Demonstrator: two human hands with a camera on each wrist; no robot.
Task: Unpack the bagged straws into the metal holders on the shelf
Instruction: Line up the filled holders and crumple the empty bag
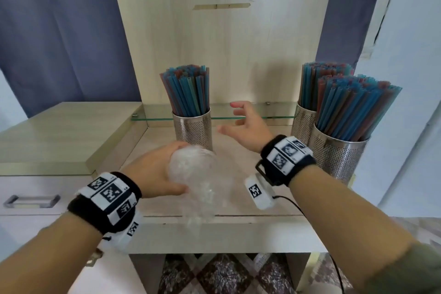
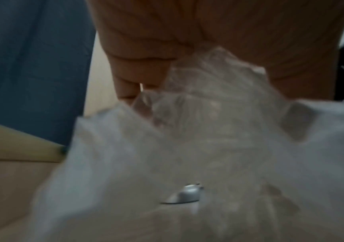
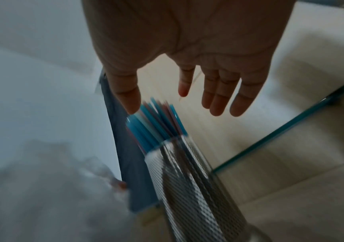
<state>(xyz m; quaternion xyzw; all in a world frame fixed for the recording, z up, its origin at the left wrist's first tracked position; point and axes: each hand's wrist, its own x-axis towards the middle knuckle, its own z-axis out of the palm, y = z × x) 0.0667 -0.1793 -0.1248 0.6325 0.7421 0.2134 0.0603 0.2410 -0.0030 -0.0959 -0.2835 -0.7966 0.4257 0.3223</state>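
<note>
Both hands are over the near part of the shelf (image 1: 238, 212). The left hand (image 1: 152, 172) has its fingers curled round a crumpled clear plastic bag (image 1: 198, 174), which it holds just above the shelf board; the left wrist view shows the film bunched in the grip and spilling out below, with no straws visible inside it. The right hand (image 1: 248, 126) holds nothing, its fingers spread and relaxed, in the air a little to the right of the left holder (image 1: 193, 130) and not touching it.

As far as can be judged, the unpacking is at or near its end. Three perforated metal holders stand on the shelf, and each is packed with blue, teal and reddish straws. The left holder carries a tight bundle of straws (image 1: 188, 89) that fans out slightly at the top. At the far right stands a second holder (image 1: 301, 124), also full, partly hidden behind a third one (image 1: 338, 155) nearer on the right, whose straws (image 1: 355, 105) splay wide. No loose straws lie on the shelf, and no other bag shows. What seems left is to get rid of the empty bag, and perhaps to tidy the bundles.

A narrow glass ledge (image 1: 152, 116) runs along the far side behind the holders. To the left sits a surface (image 1: 59, 131) with a drawer handle (image 1: 31, 200) below it.
</note>
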